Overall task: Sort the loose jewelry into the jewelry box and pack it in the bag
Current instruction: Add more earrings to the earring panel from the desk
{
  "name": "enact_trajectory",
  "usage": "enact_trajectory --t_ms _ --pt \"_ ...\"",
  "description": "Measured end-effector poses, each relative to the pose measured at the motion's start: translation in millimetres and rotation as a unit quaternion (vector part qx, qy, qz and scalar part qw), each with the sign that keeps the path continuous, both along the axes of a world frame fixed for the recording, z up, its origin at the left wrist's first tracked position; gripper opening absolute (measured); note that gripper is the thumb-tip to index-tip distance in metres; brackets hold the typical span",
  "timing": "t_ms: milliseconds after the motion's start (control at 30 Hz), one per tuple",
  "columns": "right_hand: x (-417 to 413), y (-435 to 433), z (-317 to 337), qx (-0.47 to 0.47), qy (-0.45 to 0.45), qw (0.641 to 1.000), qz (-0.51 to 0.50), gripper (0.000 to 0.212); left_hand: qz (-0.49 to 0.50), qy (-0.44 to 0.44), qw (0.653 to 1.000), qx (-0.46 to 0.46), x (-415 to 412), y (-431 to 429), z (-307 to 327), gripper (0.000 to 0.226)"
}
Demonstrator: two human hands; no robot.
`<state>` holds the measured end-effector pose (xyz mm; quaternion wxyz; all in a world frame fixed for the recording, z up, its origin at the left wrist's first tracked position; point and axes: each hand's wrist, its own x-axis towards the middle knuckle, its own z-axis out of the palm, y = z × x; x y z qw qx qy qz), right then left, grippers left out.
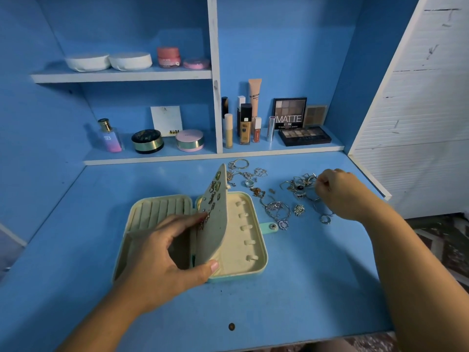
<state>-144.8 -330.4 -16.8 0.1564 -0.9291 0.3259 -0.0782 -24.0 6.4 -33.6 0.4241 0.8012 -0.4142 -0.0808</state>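
- The left hand (172, 252) is nearest, clamped on the jewelry box's earring panel (215, 219) — thumb on its near edge, fingers behind it — holding it upright like a book page over the hinge, with earrings pinned on the face turned toward that hand.
- The jewelry box (262, 260) lies open flat on the blue worktop (304, 301), under and just right of the left hand; its long axis runs left to right. The ring-roll half is left of the panel, the half with necklace hooks right of it, and the snap tab (271, 226) points toward the right hand.
- The loose jewelry (279, 209) is spread beyond the box, between the two hands but much closer to the right one.
- The right hand (337, 194) is farthest, fingers pinched together at the pile's far right end — on a small silvery piece, it seems, though I cannot tell which.
- Judgement: the next carry runs leftward from the right hand to the exposed hook half. No bag is in view.
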Motion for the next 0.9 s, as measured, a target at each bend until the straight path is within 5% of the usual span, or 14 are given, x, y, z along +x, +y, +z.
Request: enact_trajectory --t_ms 667,900 --pt "43.1 -15.8 16.7 0.033 -0.044 0.997 0.052 0.009 0.008 0.001 1.000 0.006 0.1 0.9 -0.2 0.079" --pt "59.2 -27.8 15.6 0.013 0.045 0.995 0.085 0.012 0.007 -0.004 1.000 0.005 -0.2 1.2 0.2 0.078"
